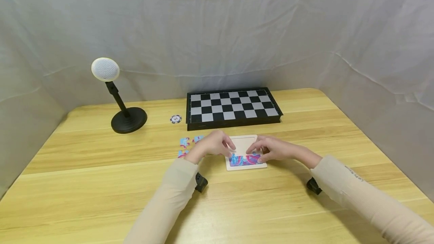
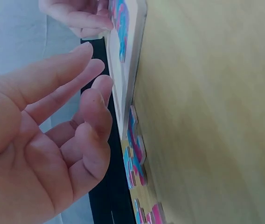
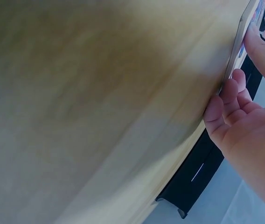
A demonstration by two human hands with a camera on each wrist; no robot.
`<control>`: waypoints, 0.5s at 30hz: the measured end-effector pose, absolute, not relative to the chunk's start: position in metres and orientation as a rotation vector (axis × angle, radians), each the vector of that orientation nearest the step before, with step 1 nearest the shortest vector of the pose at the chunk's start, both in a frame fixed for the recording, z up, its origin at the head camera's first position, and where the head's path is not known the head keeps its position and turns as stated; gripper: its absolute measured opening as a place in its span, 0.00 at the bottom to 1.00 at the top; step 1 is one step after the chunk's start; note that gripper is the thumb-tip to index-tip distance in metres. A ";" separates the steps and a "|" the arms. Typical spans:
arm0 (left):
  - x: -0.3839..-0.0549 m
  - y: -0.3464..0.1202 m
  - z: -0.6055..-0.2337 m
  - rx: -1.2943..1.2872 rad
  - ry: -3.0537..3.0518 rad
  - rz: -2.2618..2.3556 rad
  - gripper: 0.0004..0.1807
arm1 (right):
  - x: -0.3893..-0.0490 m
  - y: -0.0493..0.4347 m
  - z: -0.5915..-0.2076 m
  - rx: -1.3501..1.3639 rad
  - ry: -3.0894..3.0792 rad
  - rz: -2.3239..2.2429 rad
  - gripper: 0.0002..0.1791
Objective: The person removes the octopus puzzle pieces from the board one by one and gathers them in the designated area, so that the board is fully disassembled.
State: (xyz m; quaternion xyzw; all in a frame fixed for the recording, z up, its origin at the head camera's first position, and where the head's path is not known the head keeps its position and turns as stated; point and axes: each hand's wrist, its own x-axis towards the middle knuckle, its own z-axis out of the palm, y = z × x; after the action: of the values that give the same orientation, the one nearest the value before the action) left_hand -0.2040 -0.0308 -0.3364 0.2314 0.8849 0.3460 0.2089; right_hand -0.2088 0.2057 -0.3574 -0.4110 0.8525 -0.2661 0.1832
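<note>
A pale shallow puzzle board [image 1: 242, 144] lies on the table, its near part filled by a row of blue, pink and purple jigsaw pieces [image 1: 239, 160]. Over its left edge hovers my left hand [image 1: 215, 144], fingers loosely bent; the left wrist view shows a gap between its thumb and fingers [image 2: 83, 112], with nothing held. At the right side, my right hand [image 1: 276, 148] touches the board, thumb by the right end of the row and index finger just above it. In the right wrist view its other fingers [image 3: 230, 91] rest along the board's edge.
Several loose jigsaw pieces [image 1: 184, 142] lie left of the board, partly behind the left hand. A black-and-white checkered board [image 1: 234, 105] sits behind. Farther left are a poker chip [image 1: 176, 119] and a white round-headed microphone-like object [image 1: 105, 69] on a black stand [image 1: 129, 119].
</note>
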 end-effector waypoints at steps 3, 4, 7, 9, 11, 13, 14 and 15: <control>-0.203 -0.029 -0.336 0.649 2.459 0.915 0.10 | -0.209 0.206 -0.358 -1.180 2.400 -0.744 0.16; -0.203 -0.028 -0.336 0.647 2.457 0.901 0.11 | -0.209 0.206 -0.358 -1.185 2.398 -0.743 0.16; -0.203 -0.027 -0.336 0.638 2.457 0.867 0.10 | -0.209 0.206 -0.359 -1.192 2.393 -0.738 0.16; -0.202 -0.026 -0.336 0.630 2.461 0.845 0.10 | -0.209 0.206 -0.359 -1.189 2.392 -0.735 0.16; -0.203 -0.025 -0.336 0.619 2.462 0.828 0.09 | -0.210 0.206 -0.359 -1.187 2.391 -0.733 0.16; -0.203 -0.025 -0.336 0.606 2.459 0.818 0.08 | -0.210 0.206 -0.359 -1.188 2.390 -0.733 0.16; -0.203 -0.024 -0.337 0.601 2.457 0.817 0.08 | -0.210 0.206 -0.359 -1.188 2.389 -0.734 0.16; -0.203 -0.024 -0.337 0.597 2.455 0.818 0.07 | -0.210 0.206 -0.360 -1.190 2.387 -0.737 0.16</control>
State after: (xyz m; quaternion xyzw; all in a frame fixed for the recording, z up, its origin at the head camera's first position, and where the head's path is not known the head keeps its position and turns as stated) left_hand -0.2031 -0.0242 -0.3373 0.2181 0.8972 0.2990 0.2408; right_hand -0.2102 0.2064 -0.3595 -0.4224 0.8476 -0.2617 0.1861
